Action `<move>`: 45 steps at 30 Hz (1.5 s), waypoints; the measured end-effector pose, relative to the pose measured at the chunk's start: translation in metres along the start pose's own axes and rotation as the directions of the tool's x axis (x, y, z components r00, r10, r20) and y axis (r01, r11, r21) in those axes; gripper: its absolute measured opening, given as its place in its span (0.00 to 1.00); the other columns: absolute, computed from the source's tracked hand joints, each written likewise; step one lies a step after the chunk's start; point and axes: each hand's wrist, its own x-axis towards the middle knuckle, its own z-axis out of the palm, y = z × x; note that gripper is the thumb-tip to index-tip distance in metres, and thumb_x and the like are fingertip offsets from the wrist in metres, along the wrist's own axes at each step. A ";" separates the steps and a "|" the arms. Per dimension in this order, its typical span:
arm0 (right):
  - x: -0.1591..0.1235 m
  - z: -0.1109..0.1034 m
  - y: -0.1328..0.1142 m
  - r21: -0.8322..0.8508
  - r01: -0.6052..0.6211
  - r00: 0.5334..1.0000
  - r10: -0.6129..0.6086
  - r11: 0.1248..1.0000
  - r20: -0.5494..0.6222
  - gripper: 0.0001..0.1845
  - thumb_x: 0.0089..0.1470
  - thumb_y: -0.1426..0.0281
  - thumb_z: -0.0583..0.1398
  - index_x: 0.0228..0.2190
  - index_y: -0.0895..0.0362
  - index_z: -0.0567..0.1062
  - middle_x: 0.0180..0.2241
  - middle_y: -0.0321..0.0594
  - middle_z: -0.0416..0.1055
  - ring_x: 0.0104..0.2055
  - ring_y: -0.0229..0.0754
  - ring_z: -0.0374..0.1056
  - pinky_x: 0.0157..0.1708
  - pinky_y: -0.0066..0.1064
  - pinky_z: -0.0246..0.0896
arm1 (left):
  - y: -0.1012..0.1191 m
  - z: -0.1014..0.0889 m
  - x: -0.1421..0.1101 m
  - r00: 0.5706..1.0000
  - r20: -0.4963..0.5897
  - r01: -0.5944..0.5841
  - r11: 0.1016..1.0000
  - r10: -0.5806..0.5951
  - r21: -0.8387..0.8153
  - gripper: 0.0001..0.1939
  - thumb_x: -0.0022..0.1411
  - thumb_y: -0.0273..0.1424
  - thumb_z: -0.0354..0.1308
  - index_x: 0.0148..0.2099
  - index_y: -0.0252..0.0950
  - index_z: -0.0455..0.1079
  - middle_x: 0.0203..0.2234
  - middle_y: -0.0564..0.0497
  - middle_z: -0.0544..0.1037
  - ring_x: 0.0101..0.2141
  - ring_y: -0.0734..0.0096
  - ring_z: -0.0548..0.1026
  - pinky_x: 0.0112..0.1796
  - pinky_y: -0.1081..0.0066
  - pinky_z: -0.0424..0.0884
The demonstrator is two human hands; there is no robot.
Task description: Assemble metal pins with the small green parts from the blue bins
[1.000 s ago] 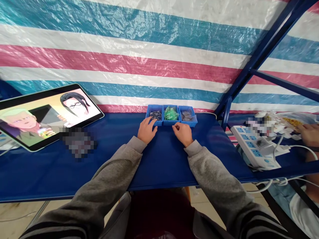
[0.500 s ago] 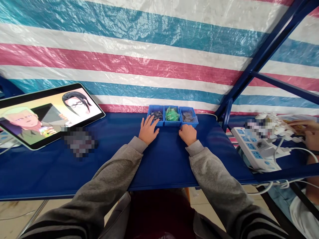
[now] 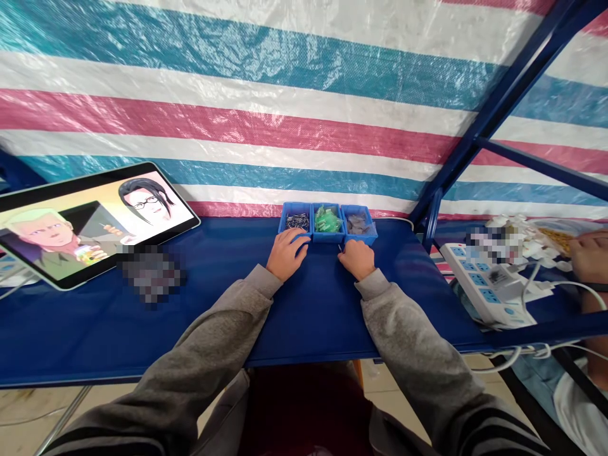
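Three small blue bins stand in a row against the striped sheet. The left bin holds small dark and silvery metal pieces, perhaps screws. Bright green plastic pieces fill the middle bin, and greyish clear plastic bags or pieces lie in the right one. My left hand is at the front of the left bin, fingers bent and thumb apart, with nothing visible in it. Before the right bin, my right hand is closed, and a thin small tip shows at its finger side, too small to name.
A tablet playing a cartoon leans at the left, with a blurred dark object before it. A white power strip with cables sits at the right behind a blue frame post. Another person's hand is at the far right.
My left hand's fingers have drawn together and bent, where they were spread over the left bin. At my right hand a small tip now shows. The other person's hand has shifted.
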 end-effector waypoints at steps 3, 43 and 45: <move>-0.001 0.003 -0.003 0.033 0.104 0.994 -0.105 0.994 0.013 0.12 0.54 0.70 0.58 0.38 0.60 0.78 0.40 0.52 0.76 0.45 0.52 0.73 0.40 0.34 0.63 | 0.002 0.001 -0.001 0.997 0.058 -0.057 0.997 0.060 -0.061 0.12 0.68 0.30 0.48 0.44 0.36 0.74 0.44 0.45 0.78 0.47 0.62 0.74 0.47 0.61 0.67; 0.000 0.022 -0.010 0.616 0.543 0.840 -0.361 0.570 -0.406 0.06 0.55 0.69 0.57 0.31 0.57 0.75 0.32 0.40 0.75 0.32 0.40 0.69 0.34 0.29 0.62 | -0.003 0.008 -0.002 0.984 0.127 0.159 0.942 -0.126 -0.295 0.21 0.69 0.44 0.47 0.36 0.37 0.75 0.26 0.50 0.80 0.28 0.69 0.75 0.34 0.71 0.70; 0.001 0.022 -0.010 0.627 0.539 0.842 -0.359 0.562 -0.402 0.07 0.55 0.70 0.57 0.31 0.57 0.74 0.31 0.40 0.74 0.32 0.40 0.69 0.35 0.30 0.63 | -0.003 0.009 -0.003 0.983 0.110 0.174 0.935 -0.146 -0.308 0.20 0.68 0.44 0.49 0.36 0.36 0.76 0.28 0.50 0.81 0.27 0.70 0.75 0.32 0.72 0.70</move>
